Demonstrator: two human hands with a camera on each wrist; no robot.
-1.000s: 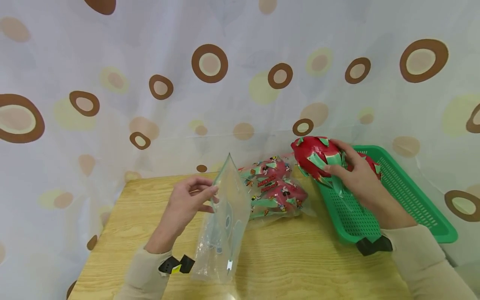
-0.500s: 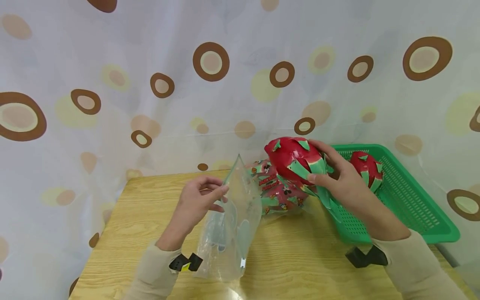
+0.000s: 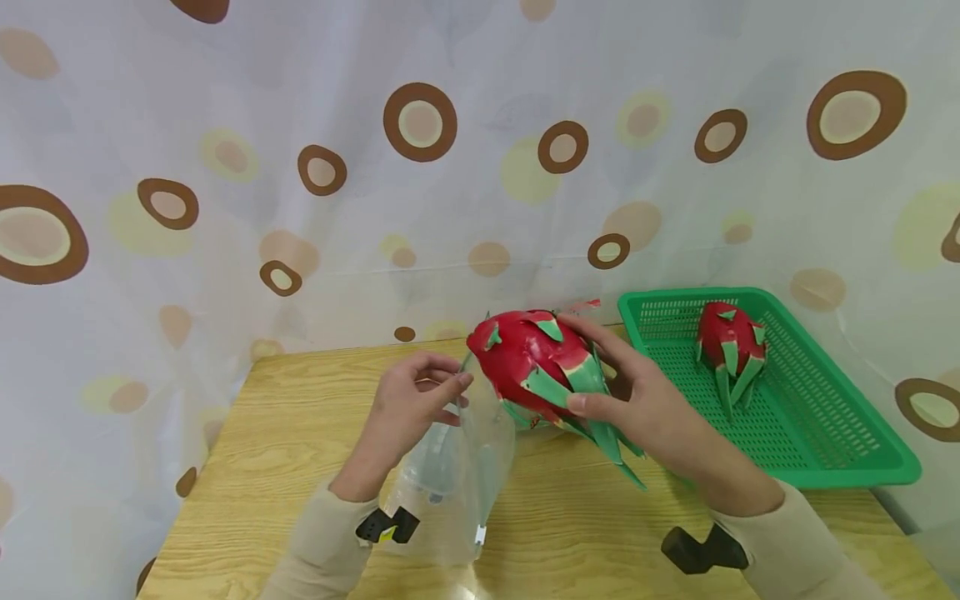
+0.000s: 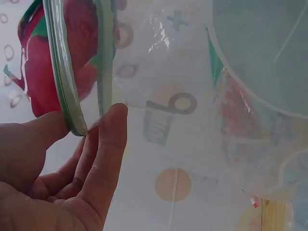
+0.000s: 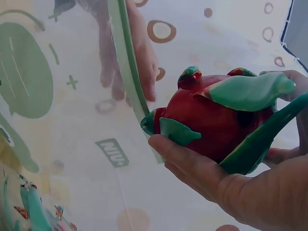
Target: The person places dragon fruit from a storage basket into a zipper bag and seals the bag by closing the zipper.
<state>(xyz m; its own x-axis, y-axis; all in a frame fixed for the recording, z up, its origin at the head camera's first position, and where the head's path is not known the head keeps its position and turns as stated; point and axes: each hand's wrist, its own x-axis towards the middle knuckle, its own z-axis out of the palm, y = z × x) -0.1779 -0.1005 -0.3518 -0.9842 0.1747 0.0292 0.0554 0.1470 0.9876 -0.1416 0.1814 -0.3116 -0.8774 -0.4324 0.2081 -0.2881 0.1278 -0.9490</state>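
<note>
My right hand (image 3: 637, 396) grips a red dragon fruit (image 3: 528, 354) with green scales, its blunt end toward the mouth of a clear zip bag (image 3: 442, 508). In the right wrist view the dragon fruit (image 5: 207, 118) lies across the fingers, its tip by the bag's green zip edge (image 5: 126, 57). My left hand (image 3: 412, 408) pinches that bag's edge between thumb and fingers and holds it upright, mouth parted. The left wrist view has the left hand (image 4: 72, 173) at the bag's zip strip (image 4: 62, 67), part of the fruit showing through the film.
A green plastic basket (image 3: 847, 417) at the right holds another dragon fruit (image 3: 731, 342). Behind the held fruit lies a printed clear bag, mostly hidden; red-tinted contents show through film in the left wrist view. Beneath is a wooden table (image 3: 315, 400), with a dotted curtain (image 3: 480, 192) behind.
My right hand has carried the dragon fruit left from over the basket to the zip bag's mouth. The left hand keeps its pinch, shifting slightly right.
</note>
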